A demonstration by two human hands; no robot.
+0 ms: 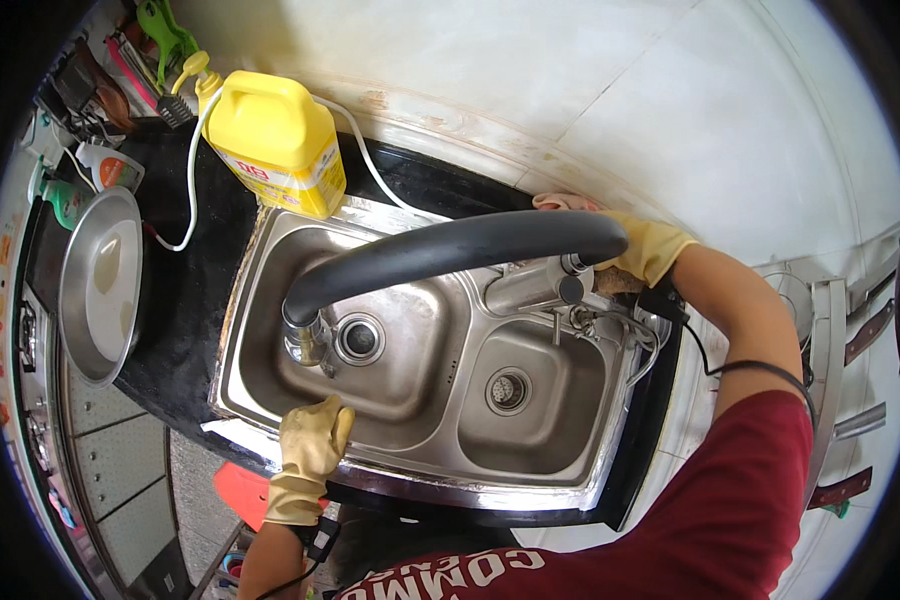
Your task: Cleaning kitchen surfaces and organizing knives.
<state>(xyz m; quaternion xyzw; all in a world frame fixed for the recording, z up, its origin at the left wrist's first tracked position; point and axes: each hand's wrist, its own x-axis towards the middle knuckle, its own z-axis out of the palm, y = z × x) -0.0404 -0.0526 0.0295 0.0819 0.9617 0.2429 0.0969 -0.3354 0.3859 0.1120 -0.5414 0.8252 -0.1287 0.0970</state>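
A stainless steel double-bowl sink [450, 405] lies in front of me, with a drain in each bowl. Over it arches a thick black faucet spout [450, 244], its metal head above the larger left bowl. My left hand [313, 435], in a cream rubber glove, rests by the sink's front left rim; its fingers are curled and nothing shows in them. My right hand [641, 244], gloved alike, reaches behind the faucet body [529, 285] at the back right corner. The spout hides its fingers. Beside it are a pinkish cloth [562, 201] and a brownish sponge-like thing [616, 280].
A yellow plastic pump jug [274, 139] stands at the sink's back left, a white hose near it. A metal basin [101, 289] and spray bottles [112, 169] are at left. Knives [868, 332] hang at right. The tiled wall [645, 97] rises behind.
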